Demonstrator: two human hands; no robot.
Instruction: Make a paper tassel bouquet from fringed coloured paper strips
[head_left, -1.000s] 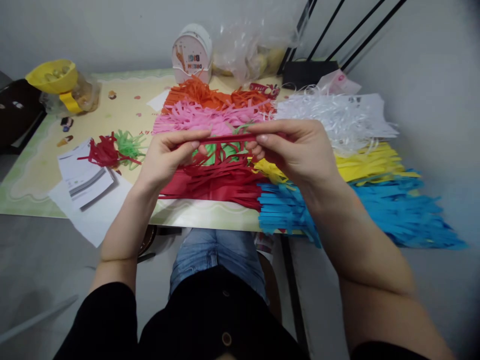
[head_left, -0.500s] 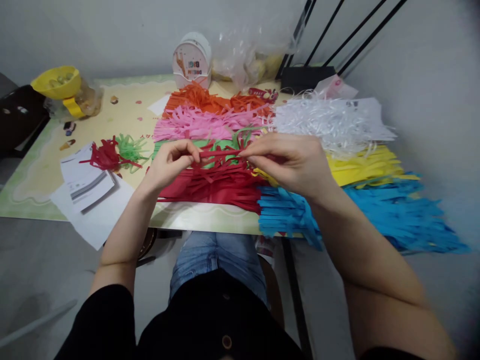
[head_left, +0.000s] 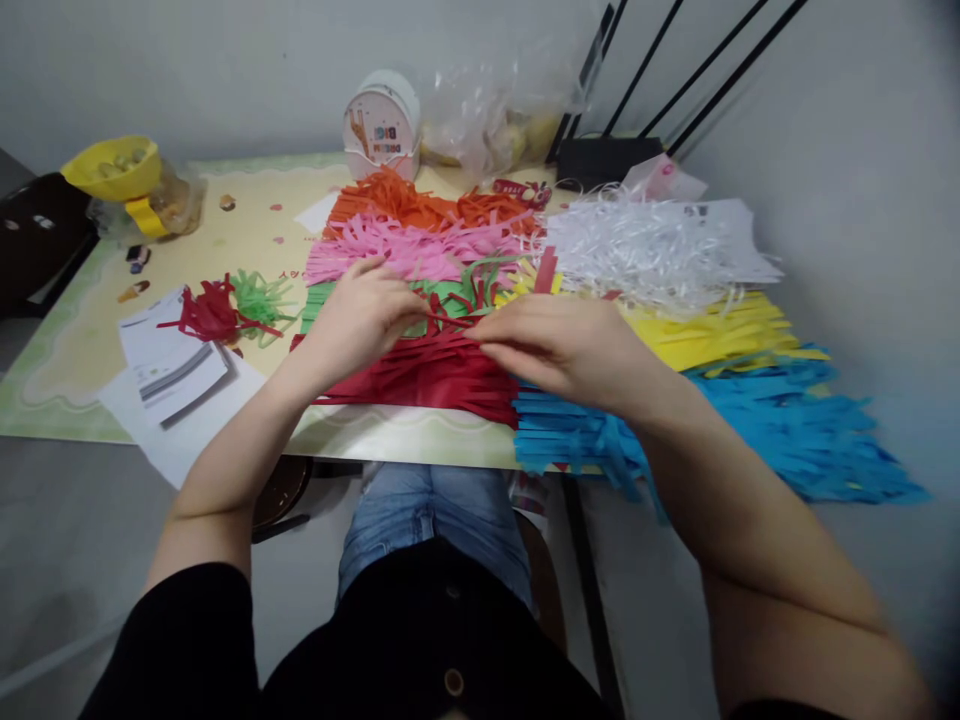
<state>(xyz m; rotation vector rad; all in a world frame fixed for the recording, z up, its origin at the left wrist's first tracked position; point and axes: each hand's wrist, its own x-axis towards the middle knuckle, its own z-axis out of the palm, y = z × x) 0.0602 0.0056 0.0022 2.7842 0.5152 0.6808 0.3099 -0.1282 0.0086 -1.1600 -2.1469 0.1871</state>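
A narrow red paper strip [head_left: 452, 320] runs between my two hands, thin and twisted-looking at the middle. My left hand [head_left: 371, 312] pinches its left end, fingertips partly turned away. At its other end my right hand [head_left: 551, 340] is closed on it, with red paper ends poking up behind the knuckles. Just below the strip lies a pile of red fringed paper [head_left: 435, 375]. Green fringed paper [head_left: 319, 300] shows behind my hands, partly covered by them.
Beyond lie pink fringe [head_left: 427, 245], orange fringe [head_left: 435, 210], white shredded strips [head_left: 630, 240], yellow fringe [head_left: 712, 330] and blue fringe [head_left: 795, 430]. Red and green tassels [head_left: 214, 310] sit at left near white papers [head_left: 184, 380]. A yellow-topped jar [head_left: 112, 170] and pink-white box [head_left: 381, 125] stand behind.
My hands have drawn slightly closer together, and the left has rolled over so its back shows. The strip between them looks thinner. Red ends now stick up behind my right hand.
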